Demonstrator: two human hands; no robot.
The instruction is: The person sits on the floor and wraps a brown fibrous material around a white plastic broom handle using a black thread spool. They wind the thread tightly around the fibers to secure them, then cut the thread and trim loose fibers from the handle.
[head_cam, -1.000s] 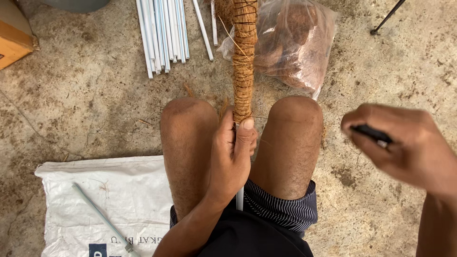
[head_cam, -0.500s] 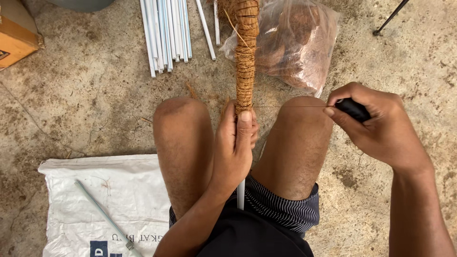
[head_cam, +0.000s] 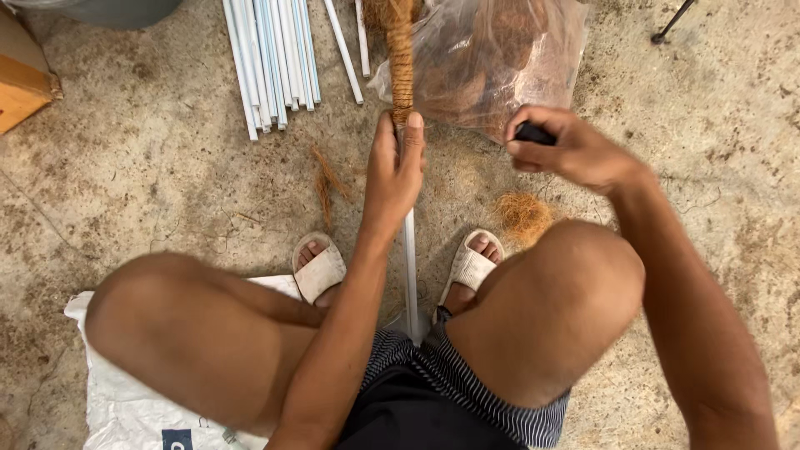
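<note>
My left hand (head_cam: 395, 173) grips a white pipe (head_cam: 409, 275) that stands upright between my knees, right at the lower end of its brown coir fibre wrapping (head_cam: 401, 58). My right hand (head_cam: 568, 150) is closed around a small black object (head_cam: 533, 132), held just right of the pipe above a clump of loose coir (head_cam: 523, 215). Any thread running between the black object and the wrapping is too thin to make out.
A bundle of white pipes (head_cam: 271, 58) lies on the concrete floor at the top left. A clear plastic bag of coir (head_cam: 500, 58) sits top centre. A white sack (head_cam: 125, 408) lies under my legs. A wooden box (head_cam: 21, 83) is at the left edge.
My knees have spread apart and my sandalled feet now show. My left hand has slid up the pipe to the wrapping's lower end, and my right hand has come in close to the pipe.
</note>
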